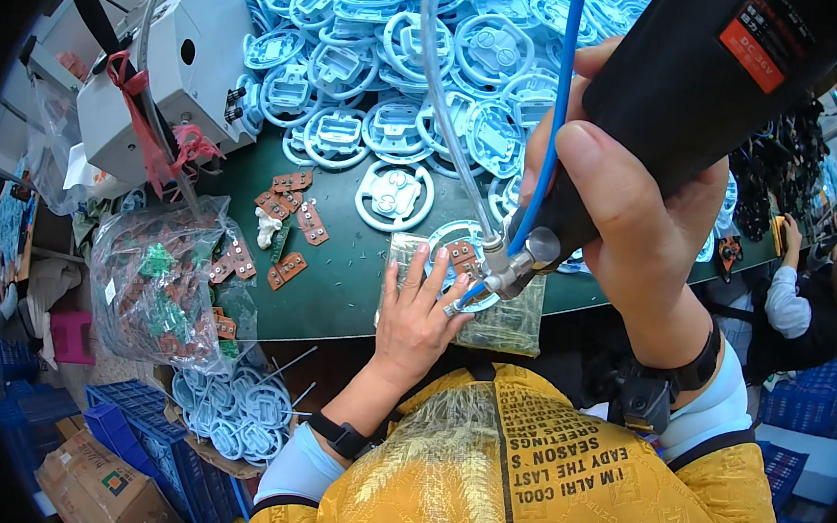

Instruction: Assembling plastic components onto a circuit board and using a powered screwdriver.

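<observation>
While the right hand [640,195] was wrapped round a black powered driver [698,77], its grip closed on the lower body, I saw the left hand [413,328] palm down, its grip loose and open, fingers extended and slightly apart. It lay over a worn pad [521,331], its fingers beside a pale blue ring part [456,227]; I could not tell how hard they pressed. I had the right forearm raised, the driver slanting down and left to a metal nozzle [511,267] over the ring part. The left forearm reached forward, low.

The ring part lay flat on the pad, at the near edge of the green bench [338,290], with brown board material [461,252] inside it. Fingers and nozzle hid some of it, so I could not make out any contact there. 1 blue hose [549,134] and 1 clear hose [450,116] ran down to the nozzle. Beyond, many similar rings [405,54] were heaped; loose brown boards [291,197] lay leftward, near a clear plastic bag [131,288].
</observation>
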Action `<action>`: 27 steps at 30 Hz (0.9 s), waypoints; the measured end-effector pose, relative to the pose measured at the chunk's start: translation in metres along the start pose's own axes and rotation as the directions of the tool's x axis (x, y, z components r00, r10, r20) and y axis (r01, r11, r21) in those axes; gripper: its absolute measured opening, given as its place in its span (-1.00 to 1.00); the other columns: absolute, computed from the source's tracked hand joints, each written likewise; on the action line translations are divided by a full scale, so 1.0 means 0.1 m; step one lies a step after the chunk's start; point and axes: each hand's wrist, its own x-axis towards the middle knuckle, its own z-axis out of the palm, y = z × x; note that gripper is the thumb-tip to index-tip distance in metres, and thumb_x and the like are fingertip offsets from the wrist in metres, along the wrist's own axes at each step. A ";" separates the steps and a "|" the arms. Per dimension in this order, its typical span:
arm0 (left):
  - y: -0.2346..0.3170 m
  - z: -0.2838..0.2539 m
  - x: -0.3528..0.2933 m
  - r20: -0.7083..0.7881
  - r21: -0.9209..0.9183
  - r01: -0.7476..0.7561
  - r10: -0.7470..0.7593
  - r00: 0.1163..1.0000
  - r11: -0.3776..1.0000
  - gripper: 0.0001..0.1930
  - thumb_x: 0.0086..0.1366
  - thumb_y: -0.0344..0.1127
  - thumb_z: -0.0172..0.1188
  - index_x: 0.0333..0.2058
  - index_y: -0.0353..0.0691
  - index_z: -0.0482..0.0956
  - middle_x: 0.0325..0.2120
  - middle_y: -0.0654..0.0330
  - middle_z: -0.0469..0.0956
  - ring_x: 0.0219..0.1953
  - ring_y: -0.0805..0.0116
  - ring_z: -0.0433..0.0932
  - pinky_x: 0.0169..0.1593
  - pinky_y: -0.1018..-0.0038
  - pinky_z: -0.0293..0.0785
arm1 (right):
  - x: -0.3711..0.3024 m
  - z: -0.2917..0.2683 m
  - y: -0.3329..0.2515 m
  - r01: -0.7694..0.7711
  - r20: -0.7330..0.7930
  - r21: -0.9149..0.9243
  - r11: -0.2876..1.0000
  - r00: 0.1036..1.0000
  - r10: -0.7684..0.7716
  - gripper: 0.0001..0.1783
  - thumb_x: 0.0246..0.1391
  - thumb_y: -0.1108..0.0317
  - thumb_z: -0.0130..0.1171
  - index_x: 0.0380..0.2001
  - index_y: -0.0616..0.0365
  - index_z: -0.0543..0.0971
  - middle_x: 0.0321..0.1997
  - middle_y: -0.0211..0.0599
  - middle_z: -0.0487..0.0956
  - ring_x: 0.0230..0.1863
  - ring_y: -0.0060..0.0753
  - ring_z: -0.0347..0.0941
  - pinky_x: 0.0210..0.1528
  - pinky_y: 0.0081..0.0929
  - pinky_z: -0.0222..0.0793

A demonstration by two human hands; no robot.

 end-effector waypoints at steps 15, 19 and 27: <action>0.02 -0.03 0.01 -0.018 0.070 -0.032 0.033 0.999 0.997 -0.46 0.04 -0.14 0.47 0.01 -0.14 0.57 0.30 -0.09 0.29 0.39 -0.11 0.17 0.33 -0.19 0.04 | 0.00 -0.03 -0.14 -0.010 0.004 0.066 0.998 1.000 0.010 -0.54 0.07 0.52 0.15 0.06 0.40 0.37 -0.39 -0.28 0.49 -0.49 -0.43 0.52 -0.42 -0.48 0.47; 0.03 -0.04 0.14 0.020 -0.108 0.031 -0.029 0.999 0.994 -0.45 0.02 -0.06 0.49 -0.08 -0.18 0.51 0.36 -0.15 0.15 0.43 -0.15 0.06 0.34 -0.23 -0.02 | 0.08 -0.01 -0.25 0.100 -0.056 0.152 0.983 0.994 -0.093 -0.54 0.11 0.46 0.14 0.06 0.44 0.37 -0.42 -0.23 0.51 -0.51 -0.43 0.52 -0.46 -0.53 0.45; -0.01 0.02 0.14 0.037 -0.216 0.079 -0.073 0.997 0.973 -0.48 0.03 -0.05 0.49 -0.12 -0.14 0.50 0.34 -0.12 0.22 0.44 -0.13 0.07 0.34 -0.20 0.01 | 0.01 0.00 -0.19 0.032 0.022 0.153 0.988 0.999 -0.036 -0.55 0.09 0.48 0.21 0.04 0.41 0.40 -0.39 -0.25 0.52 -0.46 -0.46 0.53 -0.42 -0.53 0.45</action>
